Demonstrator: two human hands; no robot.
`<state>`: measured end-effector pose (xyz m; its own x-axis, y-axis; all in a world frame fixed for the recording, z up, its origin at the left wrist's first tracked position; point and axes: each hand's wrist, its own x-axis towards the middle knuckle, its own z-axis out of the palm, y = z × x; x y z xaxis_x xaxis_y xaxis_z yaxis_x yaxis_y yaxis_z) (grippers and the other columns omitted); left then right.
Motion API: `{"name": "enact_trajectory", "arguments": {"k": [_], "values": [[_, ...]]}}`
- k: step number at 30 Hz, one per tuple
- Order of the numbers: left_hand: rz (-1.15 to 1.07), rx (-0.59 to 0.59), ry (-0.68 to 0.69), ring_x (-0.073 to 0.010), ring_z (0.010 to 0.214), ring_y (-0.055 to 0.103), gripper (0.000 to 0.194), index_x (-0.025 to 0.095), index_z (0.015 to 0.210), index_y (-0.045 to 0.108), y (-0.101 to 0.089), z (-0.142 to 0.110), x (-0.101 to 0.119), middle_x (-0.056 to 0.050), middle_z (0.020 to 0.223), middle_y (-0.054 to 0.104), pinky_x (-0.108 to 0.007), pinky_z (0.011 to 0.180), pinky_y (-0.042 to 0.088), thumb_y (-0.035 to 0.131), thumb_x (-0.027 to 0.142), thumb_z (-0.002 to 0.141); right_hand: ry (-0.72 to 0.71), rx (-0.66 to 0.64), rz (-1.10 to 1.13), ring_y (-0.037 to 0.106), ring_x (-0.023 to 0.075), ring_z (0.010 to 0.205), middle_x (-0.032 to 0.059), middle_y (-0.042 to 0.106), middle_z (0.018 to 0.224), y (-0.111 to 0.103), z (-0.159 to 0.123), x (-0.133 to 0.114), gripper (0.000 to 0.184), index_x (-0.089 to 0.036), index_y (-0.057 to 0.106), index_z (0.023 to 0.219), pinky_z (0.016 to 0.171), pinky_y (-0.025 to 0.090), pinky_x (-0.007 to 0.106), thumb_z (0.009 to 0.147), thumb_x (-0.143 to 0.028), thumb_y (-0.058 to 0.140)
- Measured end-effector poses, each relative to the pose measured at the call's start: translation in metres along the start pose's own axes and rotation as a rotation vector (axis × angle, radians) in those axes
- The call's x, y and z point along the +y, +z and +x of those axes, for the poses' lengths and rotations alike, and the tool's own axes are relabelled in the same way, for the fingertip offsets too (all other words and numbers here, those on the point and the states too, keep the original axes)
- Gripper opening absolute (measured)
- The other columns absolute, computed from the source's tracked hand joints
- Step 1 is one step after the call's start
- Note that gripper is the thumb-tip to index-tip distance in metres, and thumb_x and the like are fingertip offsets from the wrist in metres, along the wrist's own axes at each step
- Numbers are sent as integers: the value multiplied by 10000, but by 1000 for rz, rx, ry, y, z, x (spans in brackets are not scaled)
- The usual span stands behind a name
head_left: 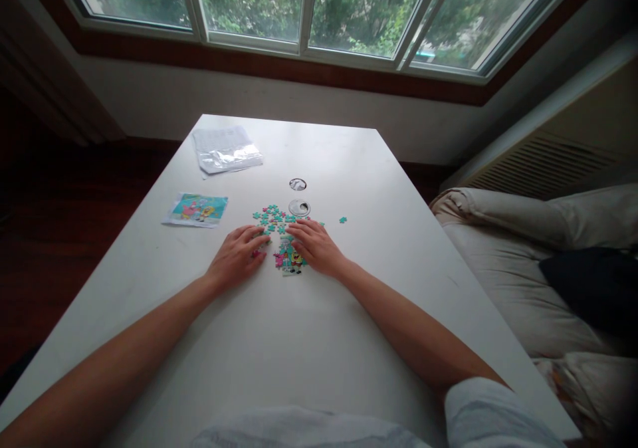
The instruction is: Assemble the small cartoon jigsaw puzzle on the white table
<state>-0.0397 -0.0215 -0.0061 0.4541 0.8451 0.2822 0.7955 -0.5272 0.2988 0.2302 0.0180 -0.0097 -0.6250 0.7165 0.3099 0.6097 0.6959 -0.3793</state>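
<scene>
A partly joined jigsaw puzzle (289, 260) with cartoon figures lies on the white table (279, 341) between my hands. My right hand (315, 245) rests over its upper right part, fingers spread, hiding some of it. To its left, my left hand (240, 255) lies with fingers apart, beside a pink puzzle piece near its fingertips. Loose, mostly turquoise puzzle pieces (272, 217) are scattered just beyond both hands. One stray puzzle piece (343, 220) sits apart on the right. Further left lies a picture sheet (197, 209) showing similar cartoon figures.
A clear plastic bag (226, 150) with papers lies at the table's far left. Two round fittings (299, 207) are set in the tabletop beyond the pieces. A beige sofa (488, 262) with a dark cloth (588, 288) stands along the right, and a window (299, 9) is ahead.
</scene>
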Motion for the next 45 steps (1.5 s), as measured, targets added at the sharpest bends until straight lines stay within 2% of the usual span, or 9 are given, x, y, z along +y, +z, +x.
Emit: {"name": "enact_trajectory", "arguments": {"k": [5, 9, 13, 19, 25, 28, 33, 38, 45], "values": [[-31, 11, 21, -273, 1328, 497, 331, 291, 1257, 674, 0, -1, -3, -56, 1388, 610, -497, 1139, 422, 544, 248, 956, 62, 143, 73, 559, 223, 1242, 58, 687, 1270, -7, -1, 9, 275, -256, 677, 1204, 1110, 403, 425, 1028, -278, 468], [-25, 39, -7, -265, 1326, 496, 348, 290, 1274, 656, 1, -1, -7, -50, 1386, 610, -485, 1133, 423, 523, 212, 963, 188, 230, 68, 579, 247, 1168, 64, 704, 1195, -13, -6, 24, 234, -252, 698, 1130, 1049, 441, 434, 991, -236, 511], [3, 80, -67, -268, 1323, 494, 341, 271, 1287, 636, -2, -1, -12, -56, 1384, 606, -488, 1143, 404, 516, 230, 971, 261, 256, 42, 582, 248, 1131, 68, 704, 1159, -20, -10, 36, 240, -238, 701, 1108, 1025, 447, 418, 967, -192, 513], [32, 89, -135, -277, 1305, 501, 316, 252, 1251, 647, -5, -1, -18, -64, 1367, 609, -483, 1134, 404, 536, 264, 956, 324, 129, -104, 597, 232, 1041, 76, 703, 1072, -45, -16, 45, 255, -225, 707, 1064, 946, 448, 361, 973, -180, 473], [31, 77, -143, -272, 1291, 510, 296, 265, 1218, 660, -5, -1, -17, -66, 1338, 616, -477, 1120, 411, 506, 277, 966, 366, -78, -149, 590, 177, 793, 40, 700, 902, -69, -26, 51, 159, -229, 695, 981, 725, 412, 285, 952, -269, 543], [35, 73, -143, -280, 1295, 504, 304, 269, 1233, 651, -4, -1, -18, -72, 1350, 604, -487, 1126, 401, 531, 322, 958, 412, -79, -176, 585, 173, 755, 33, 700, 868, -72, -27, 58, 146, -228, 696, 939, 685, 390, 285, 933, -277, 558], [33, 59, -136, -285, 1306, 491, 341, 253, 1255, 635, -4, -1, -18, -80, 1368, 591, -483, 1147, 379, 562, 361, 940, 493, 56, -222, 604, 195, 796, 43, 712, 868, -71, -29, 77, 180, -225, 703, 965, 718, 398, 301, 923, -253, 530], [9, 61, -156, -269, 1296, 502, 311, 256, 1238, 645, -6, 0, -17, -69, 1356, 599, -464, 1143, 383, 488, 330, 980, 590, 152, -235, 621, 209, 855, 60, 717, 938, -66, -36, 101, 218, -214, 711, 998, 787, 429, 320, 914, -212, 511], [16, 65, -160, -266, 1293, 510, 317, 249, 1231, 649, -5, 0, -17, -70, 1358, 601, -464, 1141, 387, 476, 258, 966, 556, 182, -235, 596, 239, 951, 88, 677, 983, -56, -39, 108, 229, -206, 720, 992, 889, 450, 362, 905, -177, 510]]}}
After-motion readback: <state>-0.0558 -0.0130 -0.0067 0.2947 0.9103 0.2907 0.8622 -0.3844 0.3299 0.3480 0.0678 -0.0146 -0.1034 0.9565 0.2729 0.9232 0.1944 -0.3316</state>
